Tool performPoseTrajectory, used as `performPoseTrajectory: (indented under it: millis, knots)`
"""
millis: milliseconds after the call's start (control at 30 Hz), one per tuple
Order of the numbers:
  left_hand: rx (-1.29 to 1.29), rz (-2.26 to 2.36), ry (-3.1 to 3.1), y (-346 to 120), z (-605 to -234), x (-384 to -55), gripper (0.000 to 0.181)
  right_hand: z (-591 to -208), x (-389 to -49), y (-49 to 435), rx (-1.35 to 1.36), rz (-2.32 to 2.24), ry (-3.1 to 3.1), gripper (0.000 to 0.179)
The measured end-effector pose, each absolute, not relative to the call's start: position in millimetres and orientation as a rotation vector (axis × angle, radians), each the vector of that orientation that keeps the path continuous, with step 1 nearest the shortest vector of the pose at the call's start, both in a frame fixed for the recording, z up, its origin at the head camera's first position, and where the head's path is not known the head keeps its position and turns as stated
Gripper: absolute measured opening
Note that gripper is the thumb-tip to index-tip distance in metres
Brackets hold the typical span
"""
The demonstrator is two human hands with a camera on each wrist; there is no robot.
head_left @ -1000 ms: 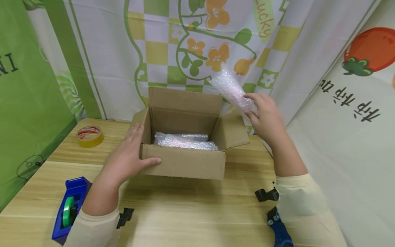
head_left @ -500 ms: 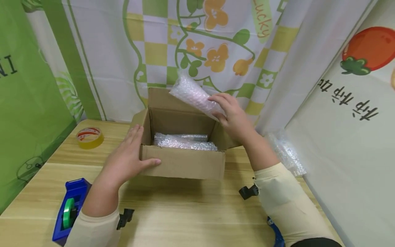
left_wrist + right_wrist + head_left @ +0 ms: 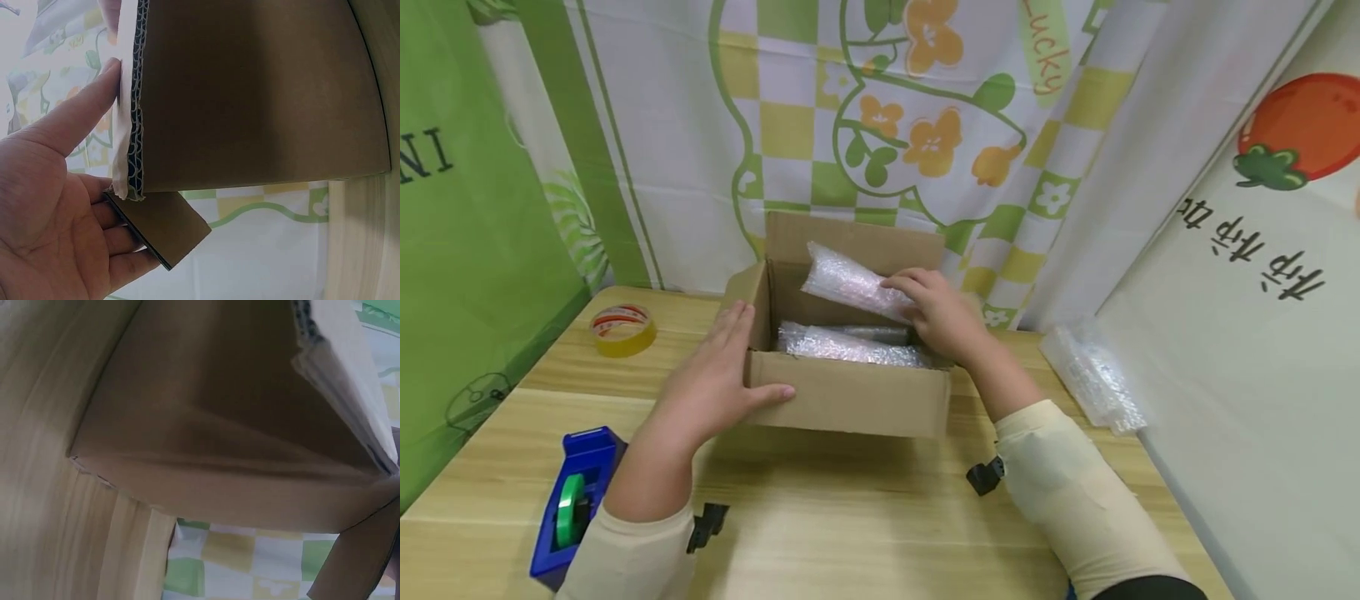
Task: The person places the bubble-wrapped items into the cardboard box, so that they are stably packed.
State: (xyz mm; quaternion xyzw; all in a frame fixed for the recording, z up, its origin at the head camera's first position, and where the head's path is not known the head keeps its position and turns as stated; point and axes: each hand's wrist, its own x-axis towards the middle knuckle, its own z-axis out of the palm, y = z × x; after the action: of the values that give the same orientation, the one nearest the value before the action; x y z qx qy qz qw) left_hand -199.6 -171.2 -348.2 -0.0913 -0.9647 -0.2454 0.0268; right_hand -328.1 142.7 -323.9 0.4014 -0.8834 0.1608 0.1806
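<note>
A brown cardboard box (image 3: pixel 850 400) stands on the table with its flaps up. My left hand (image 3: pixel 711 387) rests on its left front corner, fingers along the side flap (image 3: pixel 165 228) and thumb against the front wall. My right hand (image 3: pixel 943 312) holds one end of a bubble-wrapped package (image 3: pixel 850 279), something pinkish showing through the wrap. The package tilts inside the box opening, its far end toward the back left. Below it, more bubble-wrapped packages (image 3: pixel 853 344) lie in the box. In the right wrist view the box wall (image 3: pixel 206 481) fills the middle, and the held package is hidden.
A roll of yellow tape (image 3: pixel 622 332) lies at the back left. Nearer stands a blue tape dispenser (image 3: pixel 578 508) with green tape. Other bubble wrap (image 3: pixel 1093 375) lies at the table's right edge. A patterned curtain (image 3: pixel 685 150) hangs close behind the box.
My right hand has brought the bubble-wrapped package leftward from the box's right side, then down into the opening. My left hand has stayed at the corner.
</note>
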Motion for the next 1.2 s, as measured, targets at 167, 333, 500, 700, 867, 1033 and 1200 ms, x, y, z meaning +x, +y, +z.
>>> performPoseTrajectory:
  millis: [167,333,500,700,867,1033,1200]
  knots:
    - [-0.277,-0.762,-2.977,-172,-345,-200,0.122,-325,-329,140,1.138,0.426,-2.514,0.043]
    - [-0.274,-0.762,-2.983,-173,-344,-200,0.122,-325,-327,138,1.086,0.363,-2.567,0.051]
    - [-0.274,-0.757,-2.983,-174,-344,-200,0.122,-325,-326,137,1.007,0.390,-2.625,0.057]
    - [-0.265,-0.755,-2.976,-176,-344,-200,0.123,-326,-324,136,0.919,0.461,-2.667,0.063]
    - [-0.267,-0.760,-2.974,-177,-346,-199,0.123,-326,-324,139,0.839,0.625,-2.642,0.062]
    - [-0.274,-0.768,-2.963,-175,-349,-199,0.122,-322,-327,163,0.742,0.744,-2.543,0.061]
    - [-0.283,-0.771,-2.965,-173,-349,-200,0.121,-317,-337,211,0.582,0.796,-2.459,0.062]
